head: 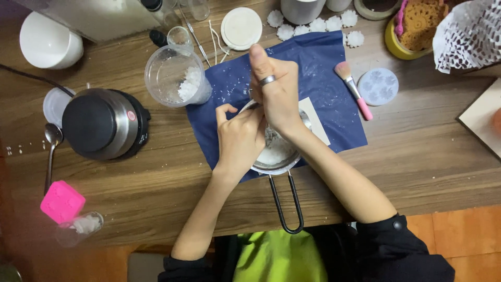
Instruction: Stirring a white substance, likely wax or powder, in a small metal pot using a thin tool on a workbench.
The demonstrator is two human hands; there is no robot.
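Note:
A small metal pot [276,156] with white flakes inside and a black wire handle [286,209] sits on a dark blue sheet [323,89]. Both my hands hover over the pot, touching each other. My left hand [239,140] is curled at the pot's left rim. My right hand [276,91], with a ring on one finger, is closed above the pot; what its fingers pinch is hidden. A clear plastic cup [175,75] with white flakes lies just left of the sheet.
A black and silver hot plate [102,122] stands at the left, with a spoon [51,151], a pink mould [62,202] and a white bowl [48,42] nearby. A pink brush [355,91] and a pale round mould [378,86] lie to the right.

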